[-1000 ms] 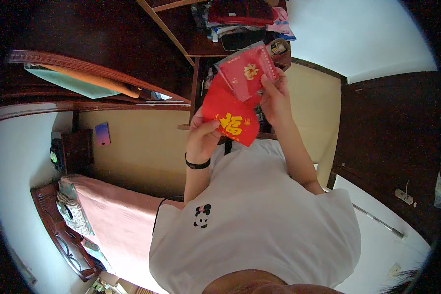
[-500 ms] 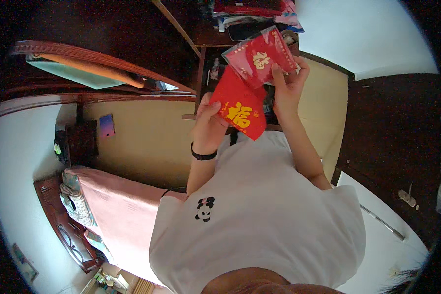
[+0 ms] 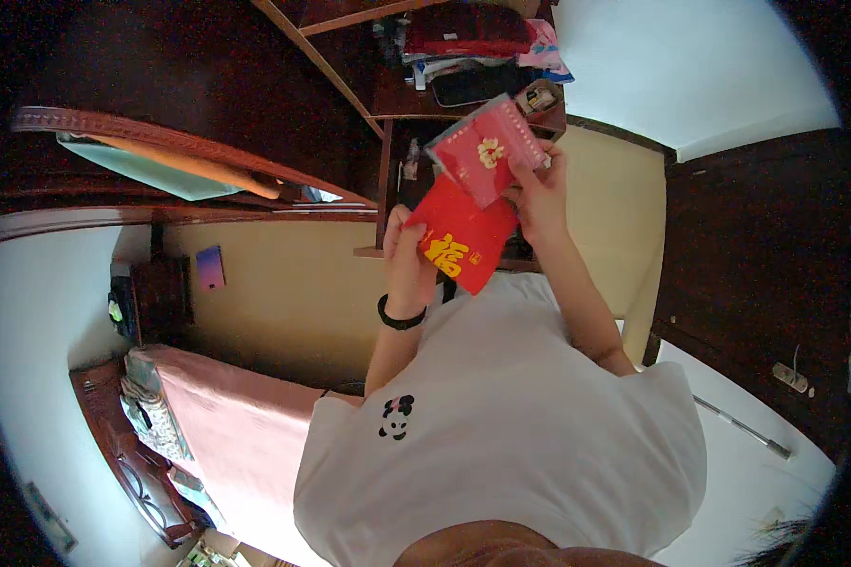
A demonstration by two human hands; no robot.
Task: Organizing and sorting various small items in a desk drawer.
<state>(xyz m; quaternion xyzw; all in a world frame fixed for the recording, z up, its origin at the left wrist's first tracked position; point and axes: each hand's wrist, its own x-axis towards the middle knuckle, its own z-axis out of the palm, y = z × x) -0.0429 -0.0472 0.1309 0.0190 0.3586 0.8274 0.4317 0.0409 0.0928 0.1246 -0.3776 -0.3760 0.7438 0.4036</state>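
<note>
Head view, red envelope [image 3: 468,225], yellow print [image 3: 446,255]

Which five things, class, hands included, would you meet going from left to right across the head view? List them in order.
Purple-and-pink rectangle, left hand, yellow-printed red packet, right hand, small white fitting.

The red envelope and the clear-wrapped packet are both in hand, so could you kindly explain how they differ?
The red envelope is a bright red, while the clear-wrapped packet looks paler and pinker.
The envelope bears a large yellow design; the packet's main one is smaller and pale gold.
The left hand holds the envelope, the right hand the packet, which overlaps the envelope's upper part in view.
Both are flat and reddish.
</note>
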